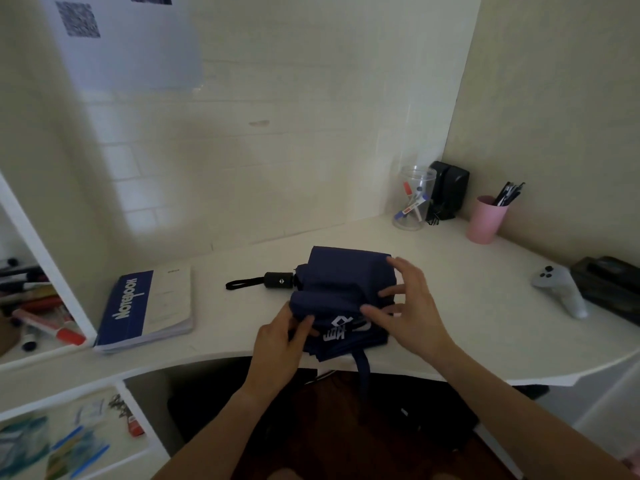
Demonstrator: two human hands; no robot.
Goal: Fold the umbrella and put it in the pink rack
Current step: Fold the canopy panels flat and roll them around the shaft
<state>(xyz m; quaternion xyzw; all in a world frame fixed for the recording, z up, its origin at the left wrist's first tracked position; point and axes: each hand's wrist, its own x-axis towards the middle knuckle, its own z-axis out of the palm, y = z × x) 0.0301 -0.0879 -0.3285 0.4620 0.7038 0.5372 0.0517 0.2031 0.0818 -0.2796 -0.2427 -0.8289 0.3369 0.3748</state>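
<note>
1. The umbrella point(341, 289) is a collapsed navy folding type. It lies on the white desk point(450, 306) near the front edge, roughly at the centre of the curved desktop.
2. Its black handle point(278, 281) points to the left, with a black wrist loop point(242, 284) lying flat on the desk beyond it.
3. The canopy fabric is bunched in loose folds. White printed characters show on the fold nearest the viewer, and a navy closure strap point(362, 367) hangs down over the desk edge.
4. The left hand point(280, 344) pinches a fold of the canopy at its near-left side; thumb and fingers are closed on the fabric.
5. The right hand point(412, 306) rests on the right side of the canopy with fingers spread and slightly curled. The fingertips touch the cloth; whether they grip it or only press on it cannot be told from this view.
6. A blue and white notebook point(147, 308) lies on the desk to the left of the umbrella, well apart from it.
7. At the far right corner stand a clear jar point(414, 199) holding markers, a black device point(448, 188), and a pink cup point(486, 220) holding pens.
8. A grey handheld controller point(561, 289) lies at the right side of the desk, beside a dark box point(609, 285).
</note>
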